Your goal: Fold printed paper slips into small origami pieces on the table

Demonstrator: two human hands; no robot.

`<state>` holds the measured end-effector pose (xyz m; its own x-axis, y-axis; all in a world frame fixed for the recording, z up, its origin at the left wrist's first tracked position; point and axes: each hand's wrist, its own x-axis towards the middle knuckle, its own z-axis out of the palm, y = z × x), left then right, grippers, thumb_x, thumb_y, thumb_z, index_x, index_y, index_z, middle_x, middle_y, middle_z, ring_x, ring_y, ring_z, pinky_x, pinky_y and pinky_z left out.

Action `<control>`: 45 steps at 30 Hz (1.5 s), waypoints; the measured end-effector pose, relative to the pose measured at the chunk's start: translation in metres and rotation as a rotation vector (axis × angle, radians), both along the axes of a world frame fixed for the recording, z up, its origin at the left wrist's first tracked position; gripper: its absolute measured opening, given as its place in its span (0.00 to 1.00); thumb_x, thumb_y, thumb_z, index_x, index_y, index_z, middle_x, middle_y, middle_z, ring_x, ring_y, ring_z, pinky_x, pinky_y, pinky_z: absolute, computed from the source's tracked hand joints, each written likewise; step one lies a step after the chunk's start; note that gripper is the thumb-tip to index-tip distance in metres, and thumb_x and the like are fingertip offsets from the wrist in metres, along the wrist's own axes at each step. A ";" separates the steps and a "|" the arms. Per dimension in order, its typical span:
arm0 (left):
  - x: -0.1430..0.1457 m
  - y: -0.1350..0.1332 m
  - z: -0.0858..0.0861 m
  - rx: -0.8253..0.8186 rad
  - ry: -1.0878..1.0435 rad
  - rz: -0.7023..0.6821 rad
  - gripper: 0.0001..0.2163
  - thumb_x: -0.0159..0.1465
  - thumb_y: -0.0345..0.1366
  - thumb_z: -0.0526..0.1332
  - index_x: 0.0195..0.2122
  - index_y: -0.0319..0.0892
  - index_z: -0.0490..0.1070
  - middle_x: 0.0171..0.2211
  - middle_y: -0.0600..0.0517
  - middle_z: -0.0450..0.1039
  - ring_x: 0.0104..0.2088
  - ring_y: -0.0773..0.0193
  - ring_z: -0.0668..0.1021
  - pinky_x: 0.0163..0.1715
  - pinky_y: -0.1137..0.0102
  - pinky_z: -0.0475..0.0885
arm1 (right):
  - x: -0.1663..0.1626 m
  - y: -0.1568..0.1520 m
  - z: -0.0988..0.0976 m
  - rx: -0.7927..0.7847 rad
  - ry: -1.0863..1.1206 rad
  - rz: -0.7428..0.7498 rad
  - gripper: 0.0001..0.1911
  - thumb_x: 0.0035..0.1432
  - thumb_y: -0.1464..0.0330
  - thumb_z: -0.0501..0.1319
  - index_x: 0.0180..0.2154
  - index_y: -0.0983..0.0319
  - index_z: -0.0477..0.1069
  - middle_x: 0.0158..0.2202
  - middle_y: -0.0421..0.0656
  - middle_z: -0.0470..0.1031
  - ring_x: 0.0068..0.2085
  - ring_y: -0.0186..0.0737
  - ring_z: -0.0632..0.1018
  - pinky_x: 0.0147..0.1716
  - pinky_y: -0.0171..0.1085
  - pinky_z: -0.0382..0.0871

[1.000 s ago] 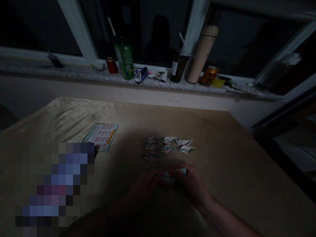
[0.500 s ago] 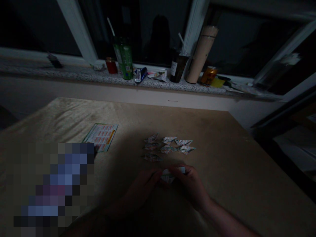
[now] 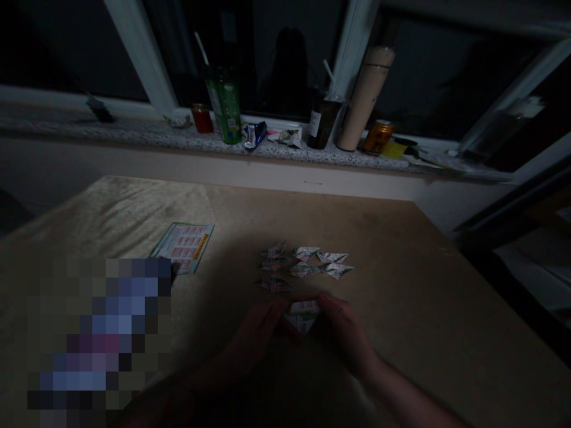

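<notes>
Between my hands, low in the middle of the view, is a partly folded piece of printed paper (image 3: 303,315). My left hand (image 3: 263,324) grips its left side, with the thumb and fingers closed on the edge. On the other side my right hand (image 3: 343,324) pinches the right edge. Shadow hides some of the fingertips. Just beyond my hands lie several small folded paper boats (image 3: 306,270), pointed at both ends, in two loose groups on the cloth-covered table (image 3: 379,238).
A stack of printed sheets (image 3: 190,244) lies on the left, beside a pixelated patch. Along the windowsill (image 3: 165,134) stand a green cup (image 3: 229,113), a dark cup (image 3: 321,125), a tall beige flask (image 3: 366,98), an orange can (image 3: 378,138), a red jar (image 3: 202,119) and crumpled wrappers (image 3: 255,135).
My right hand's fingers have shifted from across the paper to its right edge. More of the paper's top now shows between my hands. The paper boats have not moved.
</notes>
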<state>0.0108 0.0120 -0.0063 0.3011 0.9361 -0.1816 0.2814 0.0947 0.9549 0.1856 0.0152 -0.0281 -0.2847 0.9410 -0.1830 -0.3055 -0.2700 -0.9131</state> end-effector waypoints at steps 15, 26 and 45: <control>-0.005 0.000 -0.015 0.040 0.176 0.180 0.18 0.61 0.49 0.52 0.34 0.44 0.77 0.33 0.54 0.78 0.38 0.56 0.75 0.42 0.66 0.69 | 0.000 -0.002 0.007 0.145 -0.105 0.018 0.17 0.59 0.54 0.54 0.41 0.54 0.77 0.48 0.44 0.75 0.51 0.46 0.72 0.54 0.44 0.58; -0.005 -0.004 -0.013 -0.157 0.137 0.271 0.27 0.59 0.58 0.46 0.31 0.39 0.73 0.31 0.48 0.76 0.36 0.54 0.76 0.41 0.62 0.69 | 0.001 0.000 0.002 0.115 -0.215 0.037 0.19 0.59 0.55 0.54 0.37 0.59 0.78 0.33 0.45 0.77 0.34 0.43 0.76 0.38 0.40 0.67; -0.008 -0.001 -0.011 0.005 0.068 0.249 0.25 0.65 0.49 0.40 0.41 0.44 0.74 0.42 0.51 0.75 0.48 0.55 0.72 0.54 0.59 0.61 | 0.009 0.007 -0.006 0.026 -0.256 -0.266 0.17 0.49 0.55 0.65 0.25 0.63 0.72 0.14 0.34 0.62 0.16 0.29 0.57 0.16 0.31 0.47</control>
<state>0.0031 0.0111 -0.0176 0.0482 0.9809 -0.1884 0.3131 0.1643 0.9354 0.1942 0.0222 -0.0337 0.0224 0.9812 -0.1915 -0.1223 -0.1874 -0.9746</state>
